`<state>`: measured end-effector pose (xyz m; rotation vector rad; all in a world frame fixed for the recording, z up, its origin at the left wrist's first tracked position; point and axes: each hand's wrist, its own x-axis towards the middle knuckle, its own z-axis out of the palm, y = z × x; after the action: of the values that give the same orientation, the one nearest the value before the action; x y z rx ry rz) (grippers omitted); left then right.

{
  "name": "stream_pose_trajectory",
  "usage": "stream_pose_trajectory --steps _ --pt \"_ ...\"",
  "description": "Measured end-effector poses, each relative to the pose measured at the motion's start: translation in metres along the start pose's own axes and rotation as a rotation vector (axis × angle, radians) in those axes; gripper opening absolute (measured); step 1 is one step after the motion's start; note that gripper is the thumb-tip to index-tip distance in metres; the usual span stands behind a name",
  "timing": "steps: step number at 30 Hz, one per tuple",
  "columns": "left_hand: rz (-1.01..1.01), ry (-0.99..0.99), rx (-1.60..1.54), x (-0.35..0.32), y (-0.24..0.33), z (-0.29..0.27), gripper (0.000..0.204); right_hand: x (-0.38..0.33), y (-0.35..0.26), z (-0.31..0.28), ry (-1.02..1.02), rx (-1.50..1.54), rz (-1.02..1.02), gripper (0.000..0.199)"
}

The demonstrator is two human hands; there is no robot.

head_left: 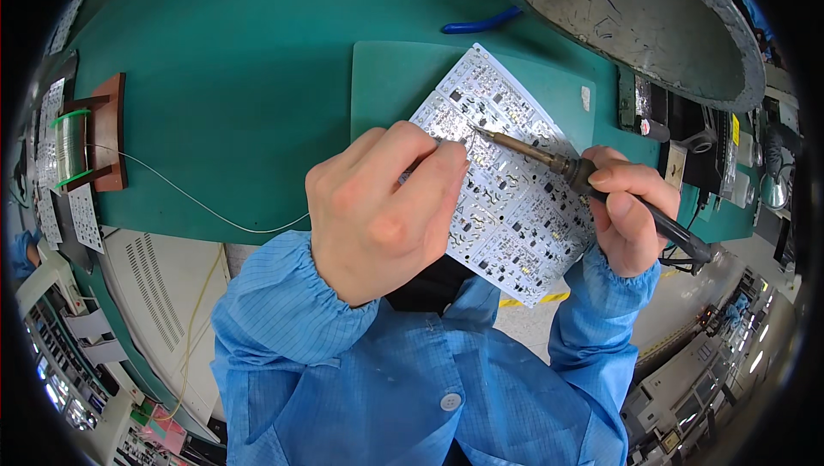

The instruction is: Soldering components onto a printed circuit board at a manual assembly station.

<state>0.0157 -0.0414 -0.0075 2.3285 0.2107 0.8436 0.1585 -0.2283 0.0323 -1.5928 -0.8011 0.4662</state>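
Note:
A white circuit board panel [534,208], crowded with small components, lies at a slant, partly over a green mat [386,80]. My right hand [631,208] is closed round the dark handle of a soldering iron [536,154], whose tip points left at the board's upper left part. Just left of that tip, my left hand [386,204] is closed with its fingertips low over the board. Thin solder wire [206,205] runs from a spool [71,147] at the left into my left hand. The hand hides the wire's end and the board's left corner.
The spool sits in a brown stand [112,131]. A large grey fume hood [635,20] overhangs the upper right. A blue-handled tool [481,23] lies partly beneath it. Black equipment [695,136] stands at the right, and more white boards [84,217] lie far left.

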Motion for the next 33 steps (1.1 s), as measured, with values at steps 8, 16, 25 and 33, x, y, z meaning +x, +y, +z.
stream_pose_trajectory --steps 8,16,25,33 --pt "-0.002 -0.003 0.004 0.0005 0.0001 0.0011 0.02 -0.0016 0.001 0.003 0.046 0.038 0.022 0.027" --pt "0.0 -0.013 0.009 0.0006 0.0012 0.0009 0.02 -0.0028 -0.0003 0.0015 0.049 0.03 0.037 0.027" --pt "-0.01 -0.062 -0.03 0.0051 0.0055 -0.0034 0.02 -0.0035 0.0021 0.0007 0.056 0.038 0.025 0.028" --pt "-0.008 -0.073 -0.017 0.0056 0.0072 -0.0024 0.02 -0.0071 0.0015 0.0007 0.089 0.033 0.034 0.028"
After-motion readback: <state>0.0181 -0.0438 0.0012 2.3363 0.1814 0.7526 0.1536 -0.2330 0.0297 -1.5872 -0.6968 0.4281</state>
